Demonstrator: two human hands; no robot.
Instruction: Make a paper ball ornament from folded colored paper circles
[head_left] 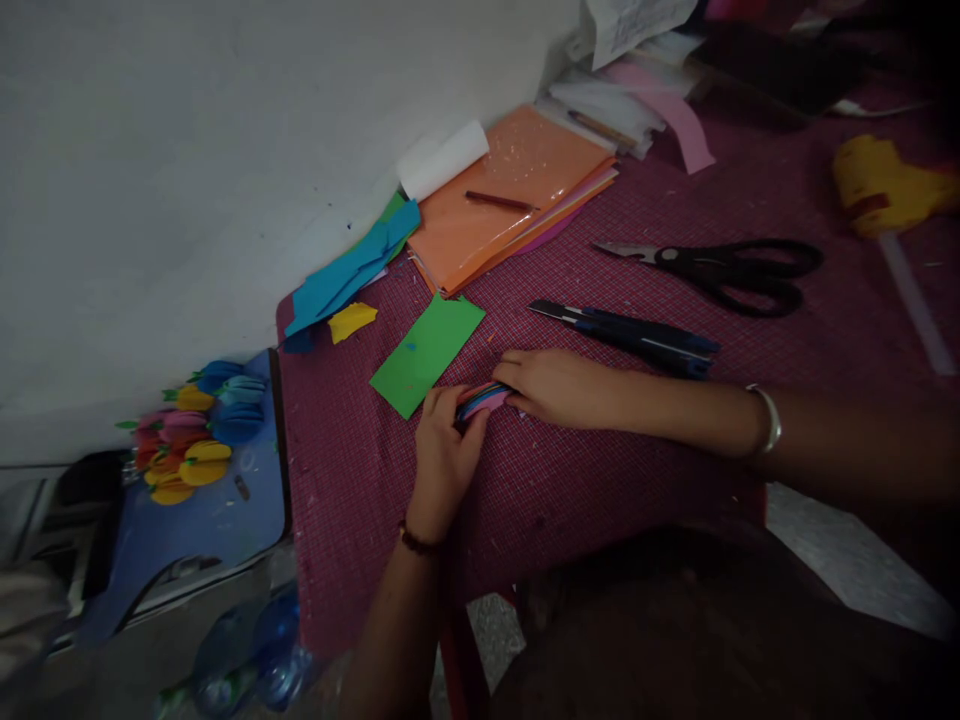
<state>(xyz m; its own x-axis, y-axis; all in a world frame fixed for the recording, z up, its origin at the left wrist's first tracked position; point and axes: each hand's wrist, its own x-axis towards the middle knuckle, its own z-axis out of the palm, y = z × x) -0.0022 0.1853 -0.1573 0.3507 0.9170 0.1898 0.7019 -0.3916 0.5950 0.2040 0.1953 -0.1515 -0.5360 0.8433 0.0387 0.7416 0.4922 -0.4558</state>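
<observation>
A small stack of coloured paper pieces point(487, 400), pink on top with blue and dark edges, is pinched between both hands just above or on the table. My left hand point(446, 450) grips its left end, thumb on the near side. My right hand point(551, 385) holds the right end with fingers bent over it. Just beyond the hands lies a green paper rectangle point(427, 355). A box cutter point(630, 335) rests behind my right wrist, its blade end pointing left. Farther back are black-handled scissors point(705, 262).
Orange packs of paper point(510, 190) with a dark pencil point(501, 201) lie by the wall. Blue paper strips point(356, 265) and a yellow scrap point(352, 321) are left of them. A yellow glue gun point(881, 185) is at right. Paper fruit shapes point(202, 465) sit on a blue board point(255, 520).
</observation>
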